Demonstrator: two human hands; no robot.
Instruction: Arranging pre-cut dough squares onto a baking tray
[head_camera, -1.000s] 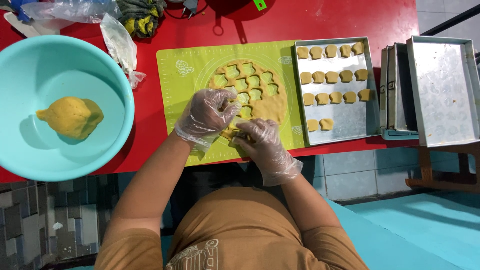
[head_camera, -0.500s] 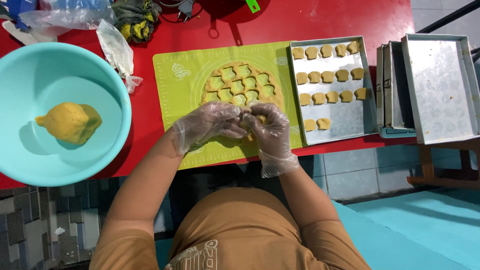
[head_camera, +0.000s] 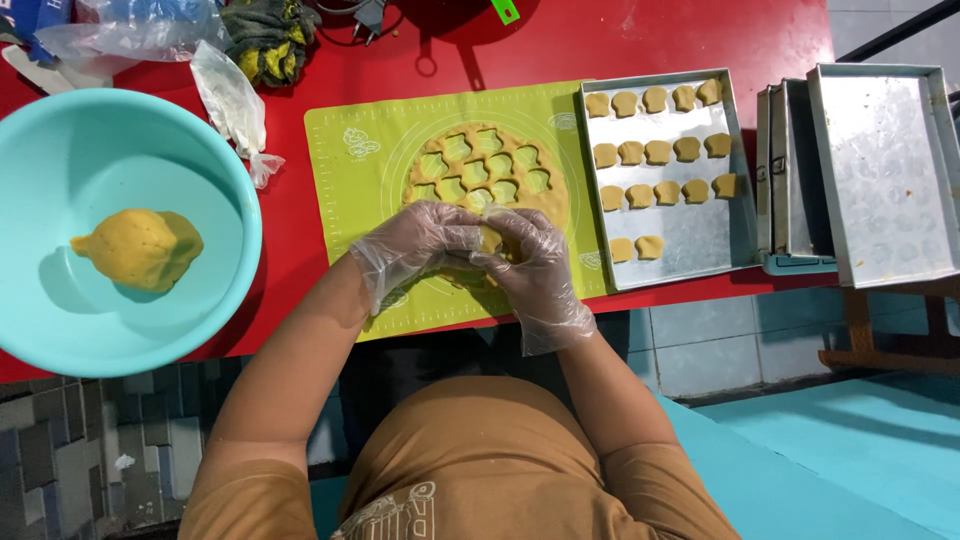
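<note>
Both gloved hands have drawn together off the rolled dough sheet (head_camera: 490, 175): left hand (head_camera: 415, 245) and right hand (head_camera: 530, 265) grip one cut dough piece (head_camera: 490, 240), fingers closed.

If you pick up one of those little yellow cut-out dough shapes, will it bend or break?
Probably it bends. The dough piece sits between both gloved hands, left hand and right hand, so it seems to need gentle support. The rolled sheet looks thin and soft, so pieces likely tear easily. Those on the tray keep their shape lying flat.
</note>
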